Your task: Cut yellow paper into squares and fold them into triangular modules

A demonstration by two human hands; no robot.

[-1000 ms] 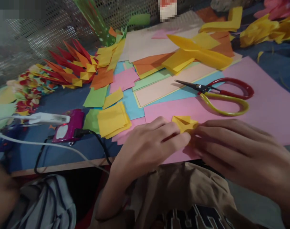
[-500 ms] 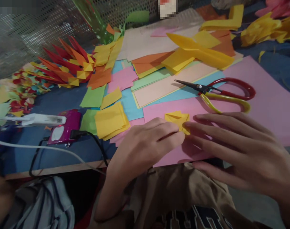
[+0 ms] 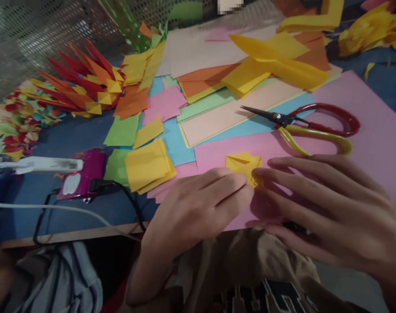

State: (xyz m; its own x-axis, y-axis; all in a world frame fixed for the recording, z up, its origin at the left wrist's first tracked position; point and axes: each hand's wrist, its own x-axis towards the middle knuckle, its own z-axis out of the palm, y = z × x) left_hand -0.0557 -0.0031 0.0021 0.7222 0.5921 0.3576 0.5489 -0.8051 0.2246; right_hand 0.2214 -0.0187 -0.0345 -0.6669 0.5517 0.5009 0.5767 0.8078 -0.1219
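A small folded yellow paper piece [image 3: 242, 164] lies on a large pink sheet [image 3: 364, 143] at the table's near edge. My left hand [image 3: 198, 208] rests on its near left corner with fingers together, pressing it flat. My right hand [image 3: 321, 204] comes in from the right, fingers stretched out, the fingertips pressing the piece's right edge. Most of the piece's near half is hidden under my fingers.
Red and yellow handled scissors [image 3: 302, 126] lie just beyond my hands. A stack of yellow squares [image 3: 149, 165] sits to the left, a magenta device [image 3: 84, 174] with black cable further left. Coloured paper sheets [image 3: 217, 95] and red-orange folded spikes [image 3: 84, 82] cover the back.
The yellow piece has been turned and pressed down; both hands shifted slightly left and toward me. The view has tilted a little.
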